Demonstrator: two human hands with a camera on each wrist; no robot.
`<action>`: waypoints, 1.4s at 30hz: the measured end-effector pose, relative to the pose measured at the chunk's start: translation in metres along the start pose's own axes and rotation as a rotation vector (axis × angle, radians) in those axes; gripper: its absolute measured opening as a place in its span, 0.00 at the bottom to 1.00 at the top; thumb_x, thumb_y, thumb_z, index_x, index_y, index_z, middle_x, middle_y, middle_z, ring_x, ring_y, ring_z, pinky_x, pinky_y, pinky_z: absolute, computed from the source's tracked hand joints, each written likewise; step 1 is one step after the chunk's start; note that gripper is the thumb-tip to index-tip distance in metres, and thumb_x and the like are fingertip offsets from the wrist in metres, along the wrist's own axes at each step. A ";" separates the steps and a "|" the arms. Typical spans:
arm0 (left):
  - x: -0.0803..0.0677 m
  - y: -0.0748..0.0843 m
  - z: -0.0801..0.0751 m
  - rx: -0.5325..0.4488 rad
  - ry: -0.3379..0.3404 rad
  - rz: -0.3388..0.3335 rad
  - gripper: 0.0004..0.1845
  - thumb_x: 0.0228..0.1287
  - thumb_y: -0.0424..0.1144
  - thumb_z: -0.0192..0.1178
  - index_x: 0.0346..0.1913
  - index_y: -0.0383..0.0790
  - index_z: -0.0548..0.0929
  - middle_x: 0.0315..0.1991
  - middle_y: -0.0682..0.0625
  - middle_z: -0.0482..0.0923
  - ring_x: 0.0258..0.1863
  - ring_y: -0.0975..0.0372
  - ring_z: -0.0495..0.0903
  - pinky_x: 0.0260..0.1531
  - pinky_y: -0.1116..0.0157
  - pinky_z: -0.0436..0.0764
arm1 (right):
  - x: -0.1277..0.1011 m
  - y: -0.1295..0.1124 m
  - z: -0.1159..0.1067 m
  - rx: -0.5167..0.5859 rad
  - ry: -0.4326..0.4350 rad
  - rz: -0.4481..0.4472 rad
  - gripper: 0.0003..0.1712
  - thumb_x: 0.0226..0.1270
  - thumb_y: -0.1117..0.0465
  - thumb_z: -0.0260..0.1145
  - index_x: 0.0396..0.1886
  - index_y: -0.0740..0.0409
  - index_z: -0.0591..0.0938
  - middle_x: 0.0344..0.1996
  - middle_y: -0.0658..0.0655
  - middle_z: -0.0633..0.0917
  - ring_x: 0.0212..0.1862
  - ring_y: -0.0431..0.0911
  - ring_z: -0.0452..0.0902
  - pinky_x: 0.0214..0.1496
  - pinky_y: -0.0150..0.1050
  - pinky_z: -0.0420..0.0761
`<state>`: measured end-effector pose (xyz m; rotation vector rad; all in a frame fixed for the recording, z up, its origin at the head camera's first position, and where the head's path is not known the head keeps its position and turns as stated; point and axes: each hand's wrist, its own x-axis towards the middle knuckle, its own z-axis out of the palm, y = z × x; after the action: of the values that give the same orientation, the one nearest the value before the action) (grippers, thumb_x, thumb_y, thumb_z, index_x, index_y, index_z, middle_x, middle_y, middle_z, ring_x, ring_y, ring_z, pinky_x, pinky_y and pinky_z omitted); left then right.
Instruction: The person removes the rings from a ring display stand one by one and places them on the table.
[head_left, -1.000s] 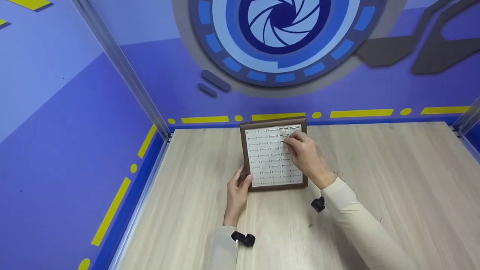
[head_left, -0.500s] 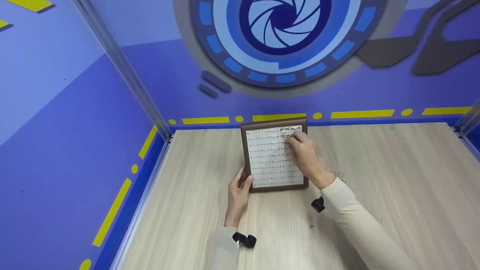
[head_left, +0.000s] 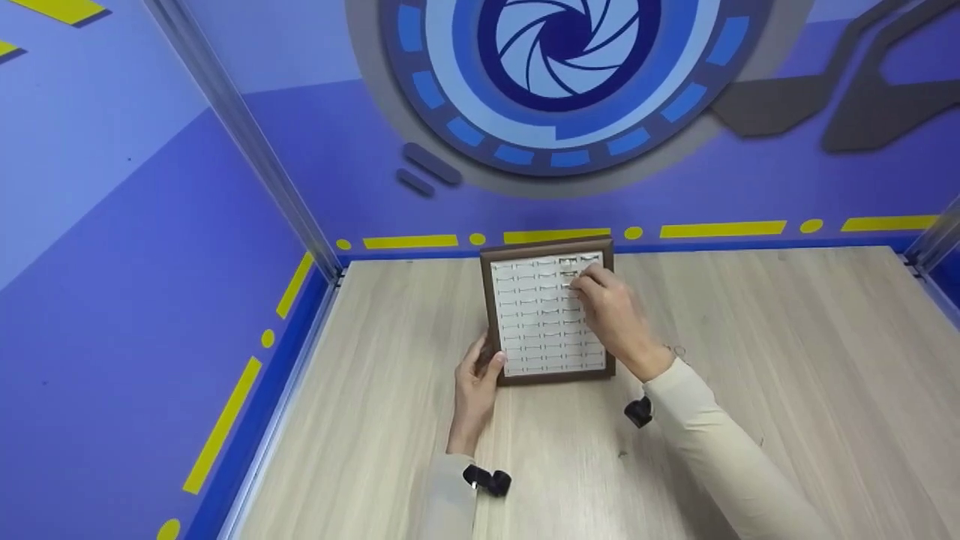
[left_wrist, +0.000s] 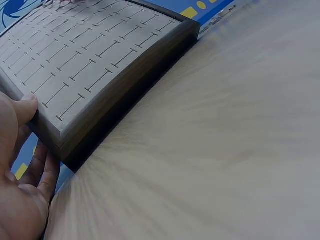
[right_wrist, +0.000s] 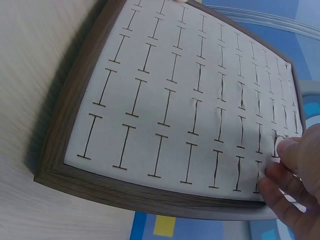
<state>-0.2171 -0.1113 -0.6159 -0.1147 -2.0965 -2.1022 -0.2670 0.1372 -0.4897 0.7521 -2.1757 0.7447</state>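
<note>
A brown-framed ring display tray (head_left: 555, 322) stands tilted on the table, its white pad cut with rows of slots. My left hand (head_left: 474, 386) grips its lower left edge, and in the left wrist view the thumb (left_wrist: 27, 107) lies on the front with fingers behind. My right hand (head_left: 615, 311) is at the upper right slots, thumb and fingertips together. In the right wrist view, a thin ring (right_wrist: 278, 139) shows at the thumb tip, pinched at a slot and partly hidden. A few shiny rings (head_left: 568, 262) sit in slots near the tray's top.
The wooden table (head_left: 787, 337) meets a blue printed wall (head_left: 300, 150) close behind the tray. A metal post (head_left: 247, 127) rises at the back left corner. Black straps with wrist cameras (head_left: 487, 480) are on both sleeves. A small dark speck (head_left: 622, 453) lies in front.
Almost nothing differs. The right hand stays at the same upper right slots with only slight fingertip motion, and the left hand keeps its hold on the tray.
</note>
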 end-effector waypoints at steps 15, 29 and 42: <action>0.000 0.000 -0.001 0.031 0.012 -0.017 0.33 0.79 0.35 0.62 0.80 0.30 0.66 0.72 0.34 0.76 0.71 0.46 0.77 0.73 0.58 0.77 | -0.012 0.003 -0.005 -0.001 0.028 -0.047 0.08 0.66 0.79 0.72 0.40 0.65 0.87 0.39 0.58 0.84 0.36 0.52 0.86 0.38 0.41 0.90; 0.002 0.012 -0.003 0.087 -0.009 0.010 0.31 0.77 0.33 0.64 0.78 0.33 0.71 0.64 0.36 0.82 0.64 0.46 0.82 0.66 0.58 0.84 | -0.027 0.003 -0.025 0.003 0.010 -0.048 0.10 0.64 0.79 0.74 0.41 0.64 0.88 0.39 0.58 0.85 0.37 0.52 0.87 0.38 0.43 0.90; 0.001 0.025 0.000 0.144 0.040 -0.055 0.28 0.74 0.31 0.66 0.74 0.34 0.75 0.63 0.35 0.82 0.64 0.43 0.83 0.65 0.51 0.84 | -0.058 0.011 -0.054 0.085 -0.055 0.049 0.11 0.61 0.79 0.75 0.39 0.64 0.90 0.38 0.54 0.87 0.38 0.43 0.86 0.42 0.26 0.84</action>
<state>-0.2139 -0.1117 -0.5908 0.0029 -2.2424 -1.9575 -0.2181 0.1987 -0.5059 0.7732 -2.2309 0.8547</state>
